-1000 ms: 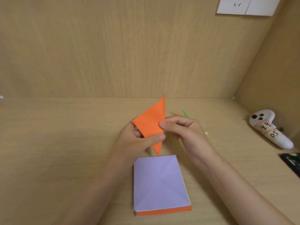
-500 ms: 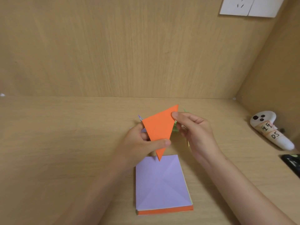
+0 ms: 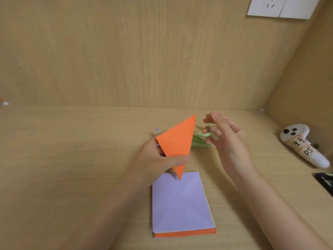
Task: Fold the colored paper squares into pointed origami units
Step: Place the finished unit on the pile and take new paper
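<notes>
Nearest, a stack of paper squares (image 3: 180, 204) lies flat on the wooden desk (image 3: 72, 159). Its top sheet is lilac and crossed with diagonal creases, and orange sheets show along the near edge at the bottom. Both forearms reach in past it, one on each side. At the right edge of the view sits part of a black object (image 3: 326, 179), too cut off to identify. Farther back on the right a white controller (image 3: 302, 145) with a handwritten label rests close to the side panel. Folded green units (image 3: 200, 141) lie on the desk beyond the hands, partly hidden by the orange paper and by the right fingers. A small purple tip (image 3: 157, 129) pokes out behind the left hand. A white wall outlet (image 3: 281, 8) is fixed high on the back panel.

The folded orange paper (image 3: 177, 143) is held up above the desk. It is a long pointed shape with its lower tip hanging over the far edge of the stack and its upper tip aimed up and to the right. The left hand (image 3: 158, 159) pinches it near the lower end, with the thumb (image 3: 180, 158) laid across the front and the fingers behind, mostly covered by the paper. The right hand (image 3: 228, 141) is just right of the upper tip, separated by a clear gap. Its fingers are loosely spread and hold nothing.
</notes>
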